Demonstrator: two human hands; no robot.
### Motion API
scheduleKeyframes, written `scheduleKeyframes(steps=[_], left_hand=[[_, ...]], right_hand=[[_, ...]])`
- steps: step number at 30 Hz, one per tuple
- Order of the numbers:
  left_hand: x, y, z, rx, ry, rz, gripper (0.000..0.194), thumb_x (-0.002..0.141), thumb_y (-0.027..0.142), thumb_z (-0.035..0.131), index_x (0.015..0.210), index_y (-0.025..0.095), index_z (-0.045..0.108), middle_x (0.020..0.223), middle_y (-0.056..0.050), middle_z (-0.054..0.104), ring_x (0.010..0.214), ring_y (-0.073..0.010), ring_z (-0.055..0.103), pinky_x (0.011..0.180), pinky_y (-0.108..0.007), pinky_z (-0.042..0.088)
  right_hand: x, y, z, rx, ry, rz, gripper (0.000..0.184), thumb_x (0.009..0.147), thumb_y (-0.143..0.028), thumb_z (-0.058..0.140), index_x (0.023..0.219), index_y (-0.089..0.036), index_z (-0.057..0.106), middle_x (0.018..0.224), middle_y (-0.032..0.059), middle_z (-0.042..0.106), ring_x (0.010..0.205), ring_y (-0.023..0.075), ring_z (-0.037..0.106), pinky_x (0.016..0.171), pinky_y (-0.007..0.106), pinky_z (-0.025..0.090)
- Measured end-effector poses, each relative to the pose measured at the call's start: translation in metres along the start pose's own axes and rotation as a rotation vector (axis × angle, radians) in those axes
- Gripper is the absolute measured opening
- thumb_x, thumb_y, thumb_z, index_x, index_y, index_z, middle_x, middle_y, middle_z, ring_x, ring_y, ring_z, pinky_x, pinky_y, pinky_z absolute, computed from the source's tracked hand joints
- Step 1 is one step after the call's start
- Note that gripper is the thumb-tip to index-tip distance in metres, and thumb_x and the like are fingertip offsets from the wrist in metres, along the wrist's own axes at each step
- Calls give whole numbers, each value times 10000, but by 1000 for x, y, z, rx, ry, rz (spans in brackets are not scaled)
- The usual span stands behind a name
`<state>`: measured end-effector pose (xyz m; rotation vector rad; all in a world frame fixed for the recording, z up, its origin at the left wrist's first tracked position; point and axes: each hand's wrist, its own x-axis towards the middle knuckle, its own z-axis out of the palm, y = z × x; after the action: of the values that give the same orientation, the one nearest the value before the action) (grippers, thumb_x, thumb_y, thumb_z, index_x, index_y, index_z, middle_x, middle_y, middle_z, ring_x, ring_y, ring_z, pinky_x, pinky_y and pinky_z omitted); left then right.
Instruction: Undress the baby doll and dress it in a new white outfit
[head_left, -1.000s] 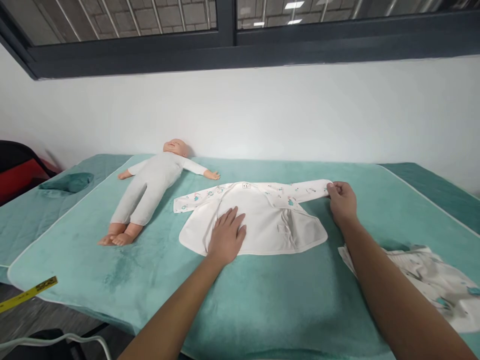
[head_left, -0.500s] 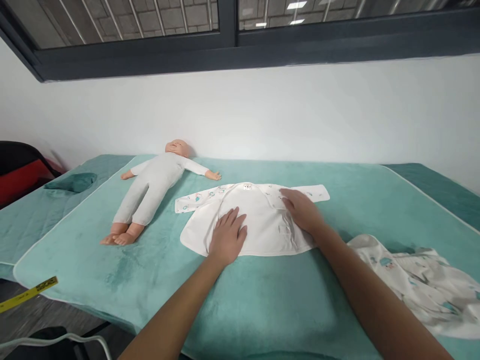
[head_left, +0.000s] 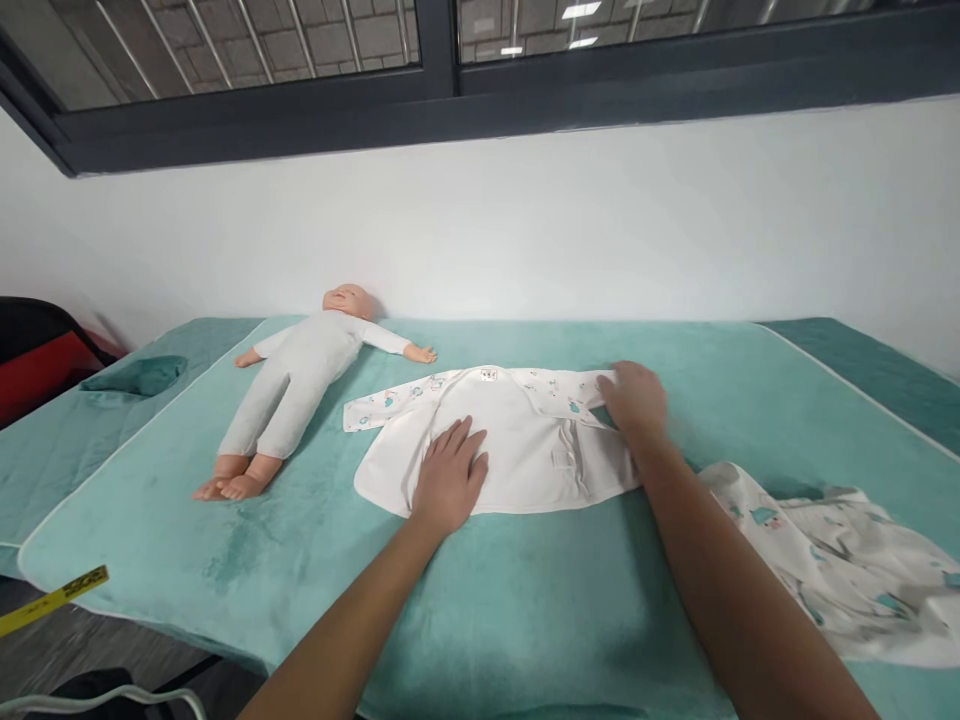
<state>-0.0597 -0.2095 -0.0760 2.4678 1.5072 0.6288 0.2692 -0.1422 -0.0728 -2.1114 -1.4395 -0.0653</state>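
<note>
A white baby shirt [head_left: 517,440] with small printed figures on its shoulders and sleeves lies spread out, the neck label toward the wall. My left hand [head_left: 450,475] rests flat on its front, fingers spread. Over the end of the right-side sleeve [head_left: 589,388] is my right hand [head_left: 639,400], slightly blurred, its fingers extended onto the cloth and covering the cuff. The left-side sleeve [head_left: 375,408] stretches out untouched. A baby doll [head_left: 311,365] in a white bodysuit lies on its back to the left, head toward the wall.
Crumpled white printed cloth [head_left: 847,570] lies at the right, beside my right forearm. A teal padded cover [head_left: 525,610] spreads beneath everything, against a white wall [head_left: 510,230]. A small teal pillow [head_left: 139,376] and a red-black bag [head_left: 41,360] sit far left.
My right hand has slid right along the sleeve from the shoulder to the cuff. My left hand stays on the shirt front. The view has shifted slightly.
</note>
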Motion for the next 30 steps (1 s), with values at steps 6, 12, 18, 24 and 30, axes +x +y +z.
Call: scheduleKeyframes(steps=[6, 12, 18, 24, 30], left_hand=[[0, 0, 0, -11, 20, 9, 374, 968, 326, 394, 1299, 243, 547, 1505, -37, 433, 1413, -223, 349, 1142, -451, 340], [-1, -1, 2, -5, 36, 17, 367, 971, 320, 391, 1294, 240, 547, 1503, -35, 436, 1409, -219, 355, 1132, -447, 351], [0, -2, 2, -14, 57, 17, 342, 961, 304, 416, 1264, 248, 563, 1490, -33, 454, 1401, -219, 372, 1126, -448, 358], [0, -1, 2, -31, 61, 18, 340, 959, 304, 421, 1263, 250, 564, 1481, -38, 465, 1397, -221, 378, 1123, -456, 363], [0, -1, 2, -37, 65, 17, 343, 958, 298, 420, 1264, 238, 563, 1482, -46, 464, 1400, -223, 372, 1129, -458, 358]], right_hand=[[7, 28, -12, 235, 151, 204, 317, 722, -436, 602, 882, -171, 672, 881, 98, 684, 829, 244, 601, 799, 379, 472], [21, 20, -4, 420, 213, 163, 264, 744, -369, 561, 912, -178, 628, 878, 59, 675, 752, 182, 592, 716, 312, 481], [25, 18, -6, 349, 291, 121, 237, 743, -308, 558, 945, -195, 607, 901, 63, 660, 670, 170, 519, 689, 319, 428], [17, 19, -7, 125, 294, 101, 327, 780, -271, 498, 1076, -188, 609, 900, 76, 643, 730, 203, 544, 717, 344, 428], [6, 6, -8, -6, 290, -39, 307, 776, -189, 488, 1039, -151, 642, 1203, 161, 595, 1068, 289, 554, 897, 437, 434]])
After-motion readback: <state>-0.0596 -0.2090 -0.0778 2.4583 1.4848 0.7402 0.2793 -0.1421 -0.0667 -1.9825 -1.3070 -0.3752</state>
